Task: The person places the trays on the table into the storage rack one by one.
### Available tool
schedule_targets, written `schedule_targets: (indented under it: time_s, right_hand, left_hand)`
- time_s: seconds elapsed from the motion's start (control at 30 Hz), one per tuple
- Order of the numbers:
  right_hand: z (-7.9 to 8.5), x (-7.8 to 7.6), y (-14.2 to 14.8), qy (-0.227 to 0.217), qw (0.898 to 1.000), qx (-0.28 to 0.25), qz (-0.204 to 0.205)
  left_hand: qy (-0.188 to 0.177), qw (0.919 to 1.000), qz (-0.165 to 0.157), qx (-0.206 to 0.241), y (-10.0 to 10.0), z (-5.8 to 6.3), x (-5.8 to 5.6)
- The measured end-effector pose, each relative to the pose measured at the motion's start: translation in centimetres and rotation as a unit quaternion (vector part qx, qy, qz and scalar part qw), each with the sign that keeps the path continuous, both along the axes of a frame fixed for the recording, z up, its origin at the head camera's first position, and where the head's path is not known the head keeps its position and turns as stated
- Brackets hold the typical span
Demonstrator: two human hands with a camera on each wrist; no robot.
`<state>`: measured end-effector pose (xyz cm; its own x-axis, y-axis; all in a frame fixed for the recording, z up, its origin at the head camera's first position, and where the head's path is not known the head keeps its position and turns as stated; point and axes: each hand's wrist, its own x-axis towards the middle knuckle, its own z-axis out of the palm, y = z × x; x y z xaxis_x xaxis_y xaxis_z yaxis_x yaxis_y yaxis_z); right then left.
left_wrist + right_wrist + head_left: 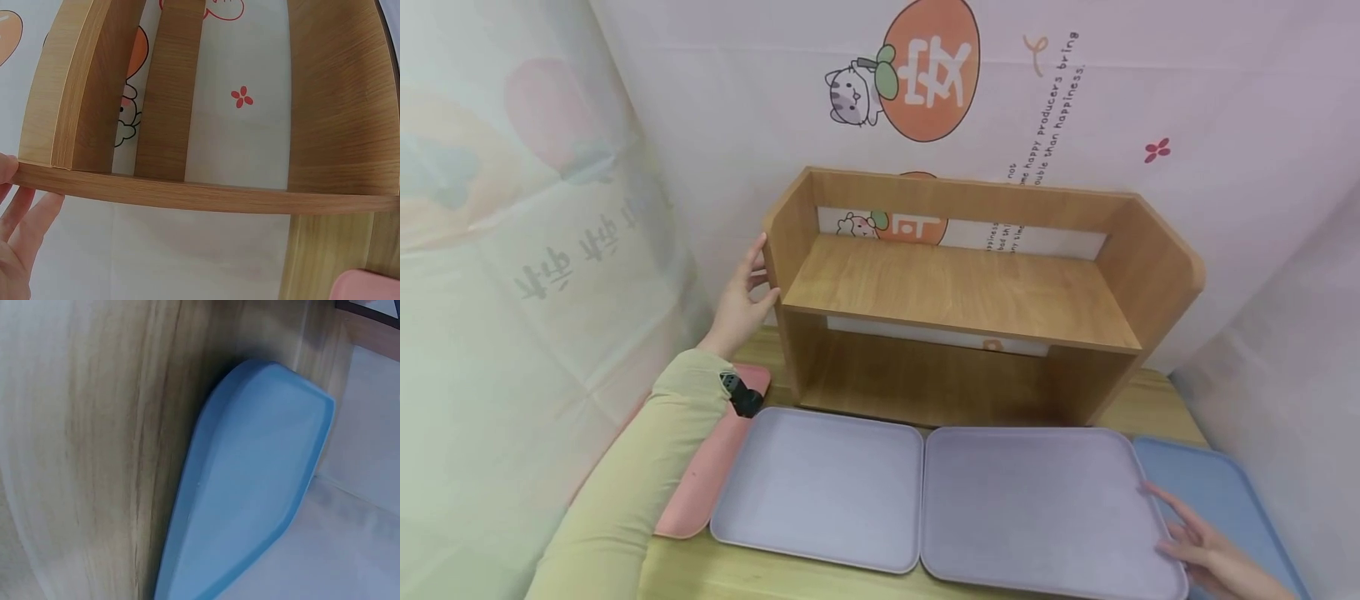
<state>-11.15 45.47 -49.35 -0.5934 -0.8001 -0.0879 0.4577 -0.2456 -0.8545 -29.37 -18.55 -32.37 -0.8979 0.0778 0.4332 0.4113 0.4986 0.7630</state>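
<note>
A wooden desktop shelf [962, 292] stands on the table against the wall. My left hand [741, 300] rests against the outside of its left side panel with the fingers straight and the thumb at the front edge. In the left wrist view the fingers [15, 225] lie flat beside the panel's edge [206, 195]. My right hand [1195, 542] lies at the lower right with its fingers spread on the right rim of a purple tray [1037, 508]. It holds nothing. A blue tray [1217, 492] sits just under and beyond that hand and fills the right wrist view as the blue tray [250, 487].
A second purple tray [820, 487] lies left of the first, edge to edge with it. A pink tray [707, 475] lies under my left forearm, and its corner shows as the pink tray [369, 287]. Printed sheets cover the walls on three sides. The wooden table [94, 456] shows beside the blue tray.
</note>
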Motion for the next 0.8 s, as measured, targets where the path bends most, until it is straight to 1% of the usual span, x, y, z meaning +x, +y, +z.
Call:
schedule_targets:
  time_s: [0.07, 0.17, 0.33, 0.43, 0.6, 0.7, 0.8]
  right_hand:
    - [0.2, -0.1, -0.2, 0.005, 1.0, -0.009, 0.001]
    - [0.4, -0.1, -0.3, -0.005, 1.0, -0.012, -0.009]
    - [0.5, 0.2, -0.2, -0.045, 0.999, -0.018, -0.021]
    - [0.4, 0.6, -0.2, -0.055, 0.998, -0.035, -0.024]
    - [0.0, 0.9, -0.1, -0.057, 0.996, -0.062, -0.014]
    - [-0.1, 1.0, -0.1, -0.065, 0.994, -0.084, -0.005]
    - [0.0, 1.2, -0.4, -0.063, 0.992, -0.113, -0.005]
  left_hand:
    - [-0.002, 1.0, 0.001, -0.001, 0.0, 0.0, 0.0]
    - [0.0, 1.0, 0.002, -0.005, -0.1, 0.0, 0.0]
    - [0.012, 0.9999, -0.003, -0.01, -0.1, 0.1, 0.1]
    - [0.015, 0.9998, -0.006, -0.008, 0.0, 0.1, 0.1]
    - [0.012, 0.9999, -0.006, -0.003, 0.1, 0.0, 0.1]
    - [0.01, 0.9999, -0.004, -0.003, 0.1, 0.0, 0.1]
    - [0.007, 1.0, -0.001, -0.003, 0.0, -0.1, 0.0]
